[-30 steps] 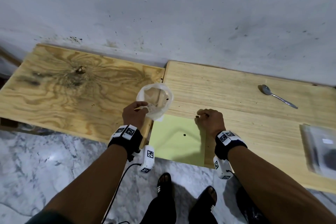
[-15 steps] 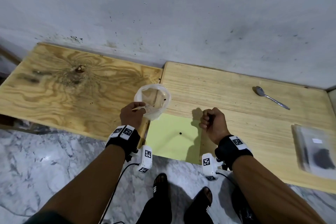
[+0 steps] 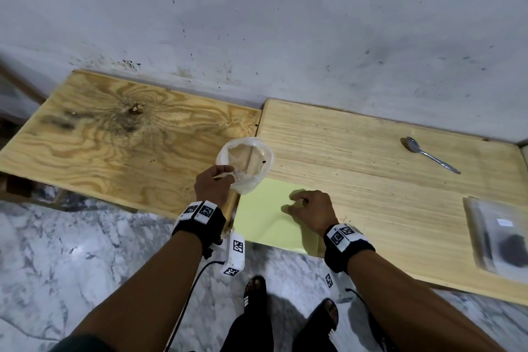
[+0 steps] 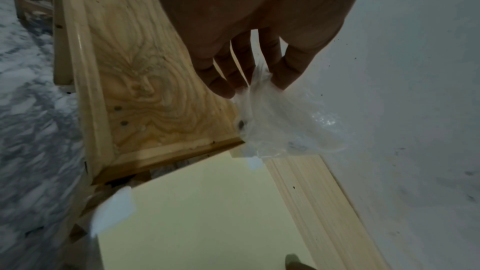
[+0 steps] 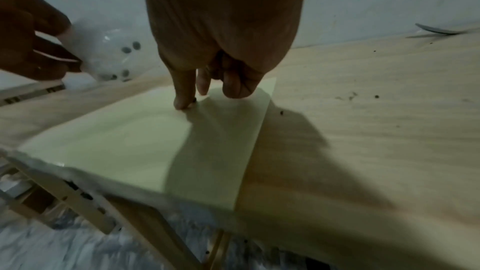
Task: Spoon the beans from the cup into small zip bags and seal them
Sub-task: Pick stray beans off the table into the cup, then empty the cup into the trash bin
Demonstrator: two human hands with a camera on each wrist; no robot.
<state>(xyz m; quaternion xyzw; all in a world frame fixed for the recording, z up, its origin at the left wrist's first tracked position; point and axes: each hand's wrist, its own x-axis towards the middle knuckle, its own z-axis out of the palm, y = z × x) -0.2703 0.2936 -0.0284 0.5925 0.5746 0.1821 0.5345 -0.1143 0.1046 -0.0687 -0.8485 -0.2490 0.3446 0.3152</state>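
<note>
My left hand (image 3: 225, 176) pinches the near rim of a crumpled clear plastic cup (image 3: 247, 163) held over the seam between the two boards. A few dark beans (image 5: 131, 47) show through the cup's wall (image 4: 283, 126). My right hand (image 3: 297, 203) is down on a pale yellow-green sheet (image 3: 263, 223). Its index fingertip (image 5: 184, 102) touches the sheet at a small dark bean (image 5: 193, 100), with the thumb held apart to the right. A metal spoon (image 3: 431, 154) lies far right near the wall. Clear zip bags (image 3: 503, 234) lie at the right edge, one with dark beans inside.
Two wooden boards meet side by side against a grey wall: a knotted plywood one (image 3: 114, 146) on the left and a paler one (image 3: 371, 180) on the right. Loose specks dot the pale board. Marble floor and my sandalled feet (image 3: 255, 291) lie below the front edge.
My right hand, a raised fist half a second ago, has uncurled and dropped onto the sheet where the lone bean lay. The left hand and cup stayed in place.
</note>
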